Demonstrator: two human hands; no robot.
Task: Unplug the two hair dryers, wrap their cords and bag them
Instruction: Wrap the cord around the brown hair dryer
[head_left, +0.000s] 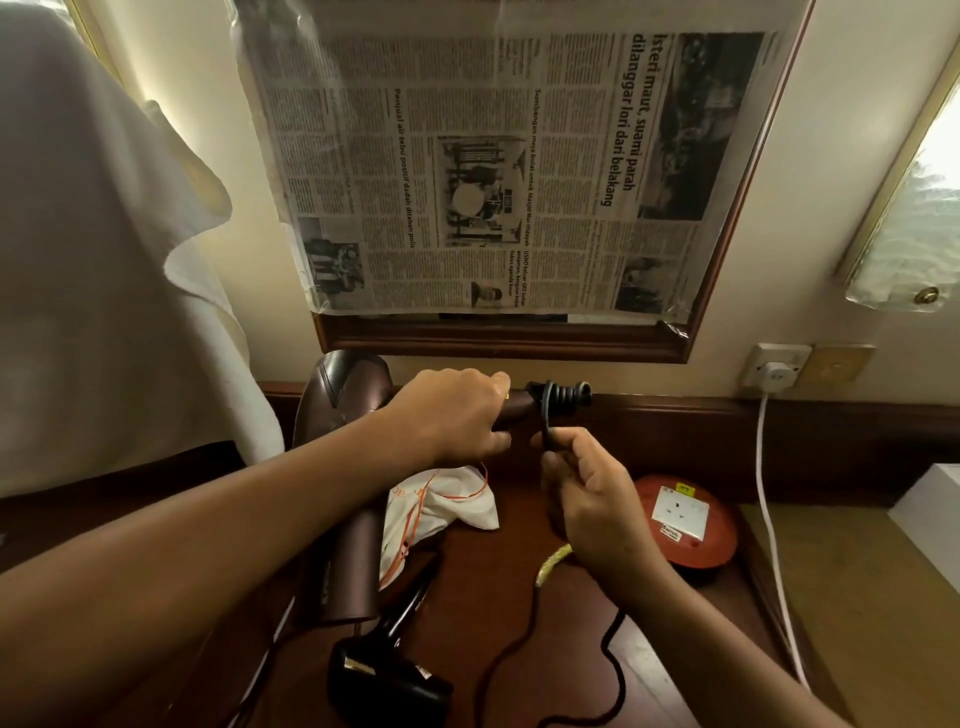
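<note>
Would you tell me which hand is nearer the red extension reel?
Right. The right hand sits just beside the red extension reel; the left hand is farther away.

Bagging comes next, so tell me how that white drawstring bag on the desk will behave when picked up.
The white bag lies crumpled, so it is probably thin, floppy and light. Its orange drawstring trails loose and may snag on the black hair dryer beside it.

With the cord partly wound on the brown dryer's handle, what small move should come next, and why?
Probably another turn: the right hand should carry the cord around the handle again, beside the coils. The left hand grips the handle, and slack cord trails across the desk.
</note>
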